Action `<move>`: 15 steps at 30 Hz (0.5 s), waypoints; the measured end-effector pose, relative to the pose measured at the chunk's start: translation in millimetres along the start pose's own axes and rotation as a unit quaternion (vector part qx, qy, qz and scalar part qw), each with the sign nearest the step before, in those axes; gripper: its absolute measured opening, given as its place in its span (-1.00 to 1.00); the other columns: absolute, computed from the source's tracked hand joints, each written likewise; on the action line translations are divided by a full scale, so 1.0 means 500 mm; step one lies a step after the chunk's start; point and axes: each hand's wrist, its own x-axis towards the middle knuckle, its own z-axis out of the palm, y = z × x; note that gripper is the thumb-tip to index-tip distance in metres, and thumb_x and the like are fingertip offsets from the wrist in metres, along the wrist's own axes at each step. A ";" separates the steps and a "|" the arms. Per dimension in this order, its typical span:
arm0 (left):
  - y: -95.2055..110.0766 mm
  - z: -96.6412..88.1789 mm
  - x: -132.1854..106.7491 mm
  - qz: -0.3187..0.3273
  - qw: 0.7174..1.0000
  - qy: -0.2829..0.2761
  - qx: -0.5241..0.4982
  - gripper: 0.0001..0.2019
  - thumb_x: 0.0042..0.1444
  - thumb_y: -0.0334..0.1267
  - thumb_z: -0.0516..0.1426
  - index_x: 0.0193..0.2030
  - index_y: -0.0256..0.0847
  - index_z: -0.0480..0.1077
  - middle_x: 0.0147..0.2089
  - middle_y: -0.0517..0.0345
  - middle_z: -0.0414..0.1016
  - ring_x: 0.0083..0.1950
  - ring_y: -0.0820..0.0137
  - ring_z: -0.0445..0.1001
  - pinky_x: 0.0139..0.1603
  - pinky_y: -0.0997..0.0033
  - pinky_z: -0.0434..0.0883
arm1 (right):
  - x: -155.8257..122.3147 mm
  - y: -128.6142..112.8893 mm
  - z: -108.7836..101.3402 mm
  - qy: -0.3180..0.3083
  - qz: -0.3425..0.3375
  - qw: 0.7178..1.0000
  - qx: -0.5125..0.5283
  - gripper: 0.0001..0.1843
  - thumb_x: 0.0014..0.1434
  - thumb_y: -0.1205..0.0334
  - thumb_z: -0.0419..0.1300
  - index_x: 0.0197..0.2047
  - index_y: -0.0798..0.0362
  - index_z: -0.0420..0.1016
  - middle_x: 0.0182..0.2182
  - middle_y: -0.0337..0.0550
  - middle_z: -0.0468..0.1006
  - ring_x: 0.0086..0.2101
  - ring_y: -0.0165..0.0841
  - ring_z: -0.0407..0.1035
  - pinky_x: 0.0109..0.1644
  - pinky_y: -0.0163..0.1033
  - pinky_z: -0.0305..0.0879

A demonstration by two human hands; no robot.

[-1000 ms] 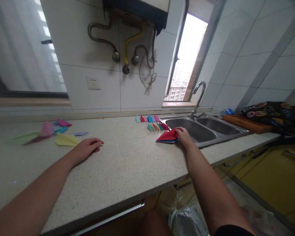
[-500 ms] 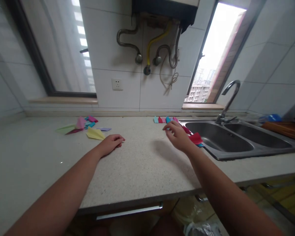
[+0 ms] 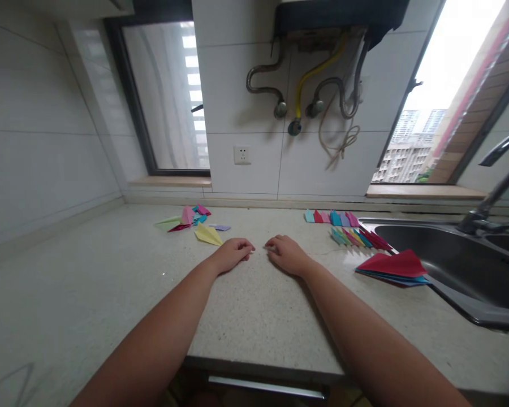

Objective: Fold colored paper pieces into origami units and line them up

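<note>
Both of my hands rest palm down on the speckled counter (image 3: 110, 294), close together. My left hand (image 3: 233, 253) has its fingers curled loosely and holds nothing. My right hand (image 3: 285, 254) lies beside it, fingers bent, also without anything in it. A yellow paper plane (image 3: 208, 234) lies just left of my left hand. A stack of folded planes with a red one on top (image 3: 392, 265) sits to the right of my right hand, near the sink.
A steel sink (image 3: 462, 265) with a tap (image 3: 494, 186) lies at the right. Two rows of small coloured folded papers (image 3: 348, 226) lie behind the red stack. More coloured paper planes (image 3: 184, 217) lie at the back left. A wall socket (image 3: 242, 155) and pipes are above.
My right hand let go of the red stack and came left to rest beside my left hand. The view swung left, so the sink now sits at the right edge.
</note>
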 end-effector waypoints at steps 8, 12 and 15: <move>-0.021 -0.027 0.009 0.046 0.987 0.078 0.135 -0.74 0.18 -0.18 0.09 -0.11 -0.19 0.54 -0.10 0.01 0.58 -0.09 0.29 0.50 -0.02 0.31 0.38 | -0.006 0.021 -0.005 0.011 -0.001 1.000 0.026 -0.75 0.17 0.28 0.14 -0.09 0.07 0.53 -0.15 0.00 0.52 -0.10 -0.24 0.34 0.03 -0.15 0.17; -0.053 -0.053 0.013 -0.015 0.975 0.105 0.196 -0.75 0.17 -0.21 0.10 -0.10 -0.19 0.54 -0.08 0.01 0.59 -0.06 0.28 0.52 0.01 0.33 0.39 | -0.008 0.029 -0.004 0.002 0.006 0.999 0.039 -0.75 0.19 0.24 0.14 -0.11 0.09 0.55 -0.17 0.01 0.52 -0.14 -0.26 0.35 0.01 -0.16 0.19; -0.079 -0.089 0.012 -0.055 0.963 0.134 0.225 -0.75 0.16 -0.24 0.10 -0.09 -0.25 0.53 -0.07 -0.07 0.59 -0.06 0.23 0.53 0.01 0.28 0.39 | -0.008 0.034 0.000 0.008 0.003 0.999 0.047 -0.76 0.19 0.23 0.13 -0.12 0.08 0.55 -0.19 0.00 0.52 -0.16 -0.27 0.35 -0.01 -0.18 0.19</move>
